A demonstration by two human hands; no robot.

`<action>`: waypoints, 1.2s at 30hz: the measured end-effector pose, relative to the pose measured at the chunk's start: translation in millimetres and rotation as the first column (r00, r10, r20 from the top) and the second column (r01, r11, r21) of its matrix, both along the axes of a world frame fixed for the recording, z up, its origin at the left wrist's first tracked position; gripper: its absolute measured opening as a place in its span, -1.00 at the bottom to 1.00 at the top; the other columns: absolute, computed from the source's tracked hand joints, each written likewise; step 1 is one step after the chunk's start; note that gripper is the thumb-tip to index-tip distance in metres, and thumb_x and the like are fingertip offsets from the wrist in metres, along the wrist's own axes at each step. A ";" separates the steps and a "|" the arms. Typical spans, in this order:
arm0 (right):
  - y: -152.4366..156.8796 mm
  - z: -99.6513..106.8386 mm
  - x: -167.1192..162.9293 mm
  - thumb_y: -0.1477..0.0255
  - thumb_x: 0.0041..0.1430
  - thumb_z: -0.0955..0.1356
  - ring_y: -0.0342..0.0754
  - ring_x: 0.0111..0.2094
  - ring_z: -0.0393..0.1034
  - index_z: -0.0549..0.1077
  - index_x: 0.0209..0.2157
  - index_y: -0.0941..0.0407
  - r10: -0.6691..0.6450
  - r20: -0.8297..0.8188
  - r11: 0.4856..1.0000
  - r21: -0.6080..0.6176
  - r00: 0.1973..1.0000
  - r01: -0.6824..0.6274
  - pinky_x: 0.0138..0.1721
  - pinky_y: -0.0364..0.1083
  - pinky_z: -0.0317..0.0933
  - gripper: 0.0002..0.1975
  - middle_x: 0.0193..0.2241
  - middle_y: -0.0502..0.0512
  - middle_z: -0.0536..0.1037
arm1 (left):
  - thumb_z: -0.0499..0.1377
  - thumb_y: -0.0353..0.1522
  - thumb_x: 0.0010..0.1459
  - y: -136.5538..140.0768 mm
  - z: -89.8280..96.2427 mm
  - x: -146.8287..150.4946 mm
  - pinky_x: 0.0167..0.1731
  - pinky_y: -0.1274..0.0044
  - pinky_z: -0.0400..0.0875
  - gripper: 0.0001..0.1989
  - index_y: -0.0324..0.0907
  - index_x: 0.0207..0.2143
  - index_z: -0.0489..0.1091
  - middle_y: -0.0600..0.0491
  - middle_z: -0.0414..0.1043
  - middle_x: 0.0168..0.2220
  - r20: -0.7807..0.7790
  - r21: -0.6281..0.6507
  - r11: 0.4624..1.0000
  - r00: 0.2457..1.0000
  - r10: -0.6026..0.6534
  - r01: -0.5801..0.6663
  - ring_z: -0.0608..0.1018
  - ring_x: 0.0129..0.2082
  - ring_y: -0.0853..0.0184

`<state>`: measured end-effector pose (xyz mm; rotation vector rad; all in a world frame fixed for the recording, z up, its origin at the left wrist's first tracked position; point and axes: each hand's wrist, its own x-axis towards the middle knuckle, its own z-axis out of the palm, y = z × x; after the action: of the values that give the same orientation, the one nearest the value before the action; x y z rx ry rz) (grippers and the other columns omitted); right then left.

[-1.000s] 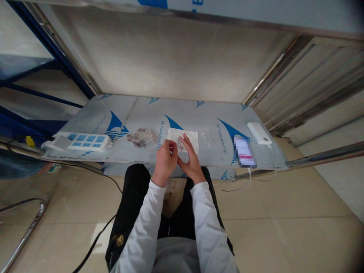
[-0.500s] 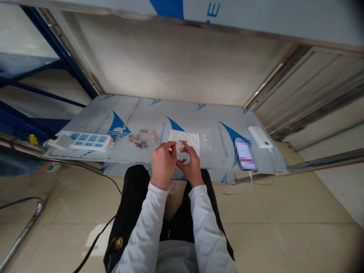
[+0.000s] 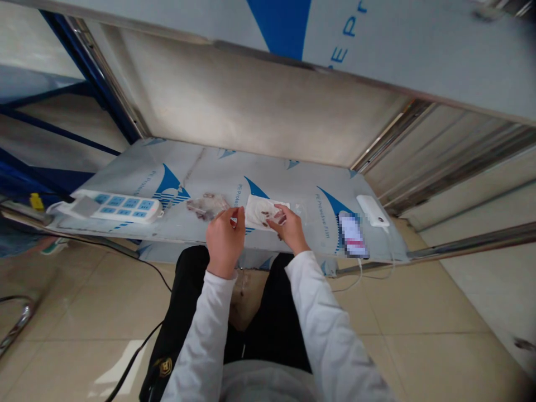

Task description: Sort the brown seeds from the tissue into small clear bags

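My left hand [image 3: 226, 240] is closed in a pinch just left of a white paper sheet [image 3: 256, 211]. Whatever its fingertips hold, if anything, is too small to make out. Over the right part of the sheet is my right hand [image 3: 293, 230], with thumb and forefinger curved and their tips apart. Small dark brown pieces [image 3: 265, 214] lie on the paper close to those fingertips. Beside my left hand, a clear plastic bag [image 3: 206, 205] with brown pieces in it rests on the film-covered metal shelf [image 3: 268, 167].
A white power strip [image 3: 125, 206] lies at the shelf's left end. On the right are a phone [image 3: 354, 231] and a white power bank [image 3: 372, 211] with cables. Clear plastic [image 3: 305, 212] lies right of the paper. An upper shelf [image 3: 397, 50] overhangs the back.
My hands were together over the paper; now they are apart, the left moved left and the right moved slightly right. More of the paper shows. The camera view has tilted a little.
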<state>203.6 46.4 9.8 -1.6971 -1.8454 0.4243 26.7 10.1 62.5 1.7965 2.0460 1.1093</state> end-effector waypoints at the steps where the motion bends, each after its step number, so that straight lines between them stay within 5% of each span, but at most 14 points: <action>1: 13.1 4.9 6.8 0.28 0.07 0.39 -0.09 -0.35 0.41 0.32 0.03 0.14 0.053 0.213 0.998 -0.054 0.976 -0.043 -0.27 -0.12 0.27 -0.51 -0.27 0.10 0.52 | 0.02 -0.23 0.20 2.2 -3.0 -8.3 -0.41 0.54 0.29 -0.69 -0.19 -0.33 0.49 0.01 0.55 -0.41 -0.008 -0.024 0.999 1.000 0.025 -0.025 0.53 -0.47 0.32; 3: 38.6 14.5 13.3 0.26 0.09 0.38 -0.02 -0.20 0.41 0.31 0.06 0.12 0.189 0.553 0.979 -0.173 0.812 -0.110 -0.20 -0.09 0.24 -0.49 -0.17 0.16 0.51 | 0.03 -0.25 0.18 6.0 -11.1 -24.2 -0.39 0.53 0.30 -0.72 -0.17 -0.33 0.50 0.02 0.57 -0.39 -0.023 -0.105 0.992 0.998 0.062 -0.064 0.55 -0.45 0.29; 5: 59.6 20.8 10.6 0.30 0.04 0.42 0.05 -0.11 0.39 0.36 0.02 0.11 0.301 0.702 0.952 -0.267 0.645 -0.153 -0.16 -0.06 0.21 -0.51 -0.12 0.20 0.51 | 0.04 -0.26 0.16 8.2 -20.7 -37.0 -0.36 0.51 0.32 -0.74 -0.16 -0.32 0.50 0.01 0.58 -0.35 -0.032 -0.202 0.976 0.997 0.072 -0.077 0.57 -0.40 0.25; 10: 87.1 20.8 -9.5 0.57 -0.13 0.48 0.14 -0.05 0.36 0.43 -0.09 0.20 0.412 0.802 0.911 -0.359 0.433 -0.202 -0.07 0.04 0.13 -0.53 -0.16 0.29 0.54 | 0.05 -0.27 0.16 6.5 -37.0 -54.9 -0.25 0.49 0.36 -0.75 -0.15 -0.30 0.49 -0.01 0.59 -0.28 -0.028 -0.329 0.939 0.996 0.091 -0.095 0.59 -0.26 0.20; 16: 89.0 29.2 -20.9 0.61 0.02 0.40 0.16 -0.01 0.32 0.45 -0.11 0.23 0.457 0.860 0.876 -0.390 0.227 -0.284 -0.03 0.09 0.08 -0.67 -0.16 0.31 0.55 | 0.04 -0.26 0.17 3.7 -40.7 -62.0 -0.22 0.46 0.37 -0.74 -0.15 -0.27 0.49 -0.05 0.58 -0.25 -0.033 -0.374 0.919 0.992 0.125 -0.128 0.58 -0.22 0.18; 28: 78.1 38.6 -29.1 0.57 0.22 0.25 0.07 -0.02 0.29 0.55 -0.25 0.13 0.504 0.863 0.794 -0.444 0.041 -0.416 0.00 0.07 0.03 -0.77 -0.18 0.20 0.56 | 0.02 -0.26 0.18 5.0 -49.4 -52.9 -0.18 0.44 0.36 -0.72 -0.16 -0.25 0.49 -0.10 0.57 -0.25 -0.034 -0.439 0.894 0.996 0.081 -0.087 0.57 -0.17 0.14; 36: 82.5 40.1 -23.5 0.63 0.15 0.26 0.09 -0.05 0.30 0.52 -0.18 0.17 0.510 0.859 0.783 -0.441 0.048 -0.439 0.01 0.08 -0.04 -0.74 -0.18 0.24 0.56 | 0.02 -0.25 0.18 7.3 -56.0 -49.3 -0.20 0.42 0.36 -0.71 -0.16 -0.26 0.49 -0.11 0.57 -0.26 -0.028 -0.437 0.896 0.997 0.076 -0.080 0.57 -0.18 0.12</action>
<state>180.1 128.9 49.9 -1.3085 -3.4159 -0.5970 -22.6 17.4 6.4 1.5065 2.1710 0.5842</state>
